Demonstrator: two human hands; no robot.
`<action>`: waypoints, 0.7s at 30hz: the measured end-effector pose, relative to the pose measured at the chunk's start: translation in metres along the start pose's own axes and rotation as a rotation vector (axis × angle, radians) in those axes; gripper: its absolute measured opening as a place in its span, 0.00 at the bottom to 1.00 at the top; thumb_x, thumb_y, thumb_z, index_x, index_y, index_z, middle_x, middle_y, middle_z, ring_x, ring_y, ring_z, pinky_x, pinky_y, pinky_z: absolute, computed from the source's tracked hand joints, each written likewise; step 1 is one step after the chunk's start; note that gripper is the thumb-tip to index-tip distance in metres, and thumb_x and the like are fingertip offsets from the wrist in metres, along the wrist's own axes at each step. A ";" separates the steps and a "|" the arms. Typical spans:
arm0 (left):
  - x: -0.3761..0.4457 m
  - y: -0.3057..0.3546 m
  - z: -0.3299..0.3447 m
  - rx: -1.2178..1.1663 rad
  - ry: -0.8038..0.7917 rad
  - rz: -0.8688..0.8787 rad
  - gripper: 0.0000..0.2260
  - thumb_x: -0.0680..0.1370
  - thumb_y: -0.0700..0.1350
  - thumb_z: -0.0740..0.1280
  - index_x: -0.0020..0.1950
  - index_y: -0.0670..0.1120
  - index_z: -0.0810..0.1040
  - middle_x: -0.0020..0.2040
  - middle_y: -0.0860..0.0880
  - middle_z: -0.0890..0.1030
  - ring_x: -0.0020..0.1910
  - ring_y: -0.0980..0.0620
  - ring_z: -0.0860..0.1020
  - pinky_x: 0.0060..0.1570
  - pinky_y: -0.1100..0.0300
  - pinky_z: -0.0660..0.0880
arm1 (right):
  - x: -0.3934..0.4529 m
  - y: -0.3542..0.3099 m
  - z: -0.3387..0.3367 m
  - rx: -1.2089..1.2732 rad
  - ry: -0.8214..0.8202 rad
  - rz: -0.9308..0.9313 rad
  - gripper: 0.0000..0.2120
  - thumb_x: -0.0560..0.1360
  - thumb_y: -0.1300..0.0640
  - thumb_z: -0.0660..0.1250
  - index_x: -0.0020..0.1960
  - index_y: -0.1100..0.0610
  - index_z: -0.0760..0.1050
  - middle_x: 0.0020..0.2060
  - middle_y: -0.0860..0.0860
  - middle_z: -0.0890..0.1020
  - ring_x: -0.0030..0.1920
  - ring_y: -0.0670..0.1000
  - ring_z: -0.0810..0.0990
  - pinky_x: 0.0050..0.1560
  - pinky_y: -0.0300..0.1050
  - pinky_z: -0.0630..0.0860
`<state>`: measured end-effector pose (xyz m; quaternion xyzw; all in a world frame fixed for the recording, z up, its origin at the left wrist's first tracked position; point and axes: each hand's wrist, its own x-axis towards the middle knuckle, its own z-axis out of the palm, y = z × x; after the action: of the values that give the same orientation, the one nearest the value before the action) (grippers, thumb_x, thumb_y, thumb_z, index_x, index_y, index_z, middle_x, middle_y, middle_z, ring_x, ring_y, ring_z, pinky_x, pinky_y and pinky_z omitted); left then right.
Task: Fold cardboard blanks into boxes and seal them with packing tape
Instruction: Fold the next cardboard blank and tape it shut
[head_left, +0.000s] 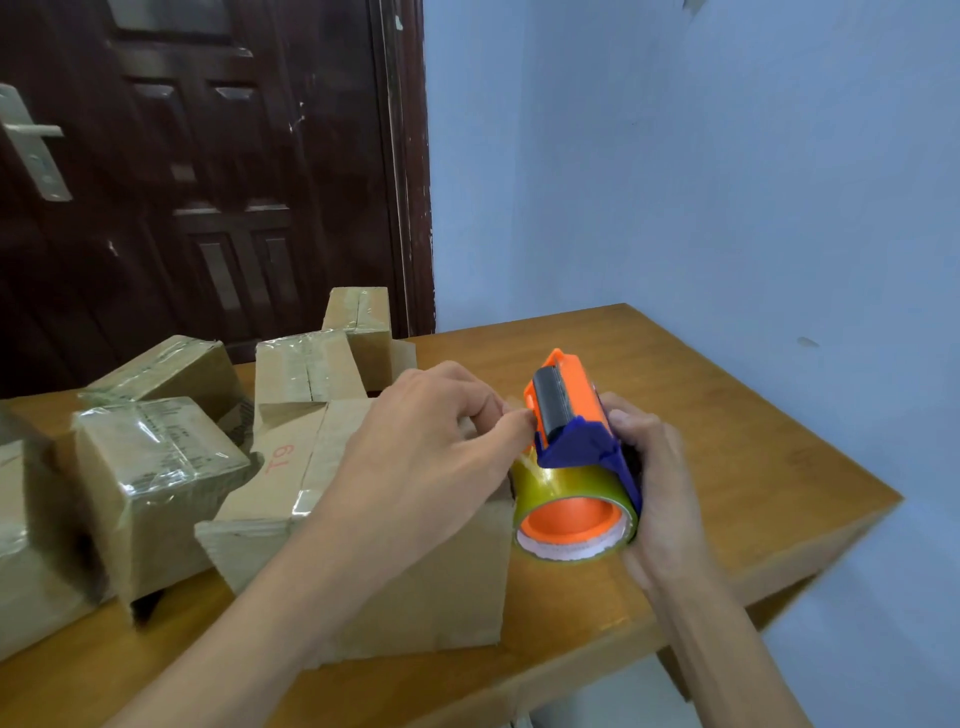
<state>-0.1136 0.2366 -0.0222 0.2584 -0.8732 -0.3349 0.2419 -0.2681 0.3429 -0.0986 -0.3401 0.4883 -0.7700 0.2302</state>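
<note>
Cardboard box (415, 597) half hidden beneath left hand (431, 441) pinching tape dispenser (576, 452).

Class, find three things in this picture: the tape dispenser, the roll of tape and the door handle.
tape dispenser (558, 402): head view, on its orange top beside the black roller.
roll of tape (569, 483): head view, on its shiny yellowish outer face.
door handle (31, 130): head view, on the metal lever.

The left hand (431, 441) covers the top right of the brown cardboard box (415, 587), hiding any tape end beside the orange-and-blue tape dispenser (571, 431); boxes left of it are blurred and edge-cropped.
</note>
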 end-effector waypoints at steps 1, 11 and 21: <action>0.000 0.000 -0.001 0.003 0.009 0.008 0.17 0.76 0.59 0.66 0.30 0.52 0.79 0.47 0.60 0.82 0.50 0.59 0.79 0.49 0.53 0.78 | 0.000 0.000 0.000 -0.001 -0.001 -0.009 0.26 0.73 0.46 0.64 0.50 0.73 0.75 0.40 0.70 0.75 0.42 0.62 0.73 0.45 0.54 0.72; -0.005 0.001 0.004 0.316 0.132 -0.086 0.16 0.79 0.57 0.70 0.34 0.52 0.81 0.45 0.60 0.74 0.51 0.57 0.72 0.53 0.50 0.78 | 0.008 0.006 -0.004 -0.051 -0.033 0.040 0.15 0.76 0.52 0.62 0.43 0.61 0.81 0.38 0.61 0.80 0.39 0.58 0.78 0.41 0.48 0.76; 0.008 -0.009 -0.002 0.309 0.105 -0.144 0.15 0.79 0.57 0.71 0.34 0.52 0.82 0.45 0.59 0.75 0.49 0.57 0.73 0.47 0.58 0.77 | 0.033 -0.001 -0.003 -0.125 -0.218 0.022 0.13 0.74 0.50 0.63 0.40 0.57 0.82 0.35 0.55 0.80 0.35 0.53 0.78 0.36 0.43 0.76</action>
<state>-0.1158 0.2254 -0.0253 0.3715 -0.8797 -0.1991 0.2201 -0.2919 0.3226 -0.0887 -0.4303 0.5108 -0.6940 0.2687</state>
